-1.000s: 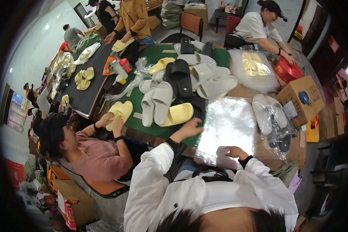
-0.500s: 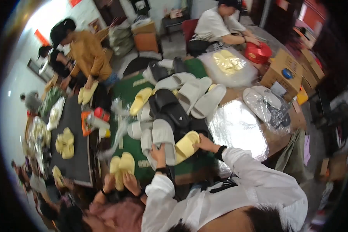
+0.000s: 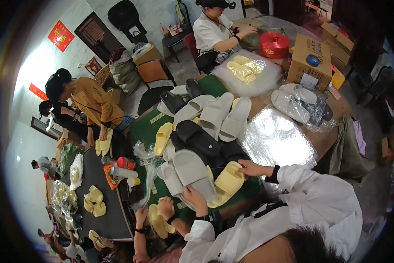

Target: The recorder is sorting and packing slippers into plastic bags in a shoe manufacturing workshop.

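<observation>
Since the earlier frame the view has swung and drawn in on the table: the pile of slippers now fills the middle, and both hands sit further down and more central. The right hand, which lay on the yellow slipper near the shiny sheet, has slid along with it toward the person.

The left hand (image 3: 196,196) rests on a grey slipper (image 3: 192,172). Its fingers are curled over the slipper's near end, thumb side hidden, so whether they pinch the edge or only press on it cannot be told. The grey slipper lies sole up, its long axis running from the hand up and to the left, away from the person.

The right hand (image 3: 252,168) comes in from the right on a white sleeve (image 3: 319,197). Its fingers are held together and laid flat on the far end of a yellow slipper (image 3: 226,182). That slipper lies just beside the grey one, touching it, with its long axis running from the right fingers down and to the left, toward the left hand. So the yellow slipper lies between the two hands, with the right hand on it and the left hand just short of its lower end.

Both slippers lie on a green mat (image 3: 148,131) among more grey, black and yellow slippers. A crinkled silver sheet (image 3: 278,138) lies to the right. Another person's hands (image 3: 155,215) hold a yellow pair at the near left edge.
</observation>
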The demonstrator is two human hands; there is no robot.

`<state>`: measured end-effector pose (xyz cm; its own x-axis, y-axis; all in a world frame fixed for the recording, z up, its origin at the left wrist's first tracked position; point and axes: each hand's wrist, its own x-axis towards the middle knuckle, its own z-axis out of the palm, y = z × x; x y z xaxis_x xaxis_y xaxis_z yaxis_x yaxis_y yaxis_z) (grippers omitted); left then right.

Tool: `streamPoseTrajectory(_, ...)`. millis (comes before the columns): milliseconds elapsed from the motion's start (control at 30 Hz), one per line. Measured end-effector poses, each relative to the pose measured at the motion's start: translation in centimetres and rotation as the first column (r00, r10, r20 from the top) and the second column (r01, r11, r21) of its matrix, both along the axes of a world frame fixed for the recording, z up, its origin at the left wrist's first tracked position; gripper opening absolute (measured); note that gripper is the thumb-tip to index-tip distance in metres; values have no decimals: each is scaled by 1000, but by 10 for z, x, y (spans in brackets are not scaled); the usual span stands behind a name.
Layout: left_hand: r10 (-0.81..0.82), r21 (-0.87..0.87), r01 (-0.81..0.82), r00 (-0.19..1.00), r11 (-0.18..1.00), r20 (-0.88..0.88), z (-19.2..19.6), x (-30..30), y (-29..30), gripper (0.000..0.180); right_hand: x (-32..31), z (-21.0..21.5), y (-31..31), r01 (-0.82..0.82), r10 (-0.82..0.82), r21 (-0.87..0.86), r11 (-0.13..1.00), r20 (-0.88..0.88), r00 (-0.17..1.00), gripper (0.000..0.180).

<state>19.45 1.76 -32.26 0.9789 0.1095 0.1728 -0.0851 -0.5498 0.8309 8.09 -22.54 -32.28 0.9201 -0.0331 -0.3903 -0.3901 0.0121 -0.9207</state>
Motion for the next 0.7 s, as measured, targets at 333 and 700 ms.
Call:
streamPoseTrajectory(333,-35,105,-37,793,994,609,120,69,-83,24,28,80,-52,111,-148,173,979,217,965,22)
streamPoseTrajectory(700,400,-325,-316,886,891,236,132,50,-58,21,139,164,-113,350,-478,341,873,445,757,19)
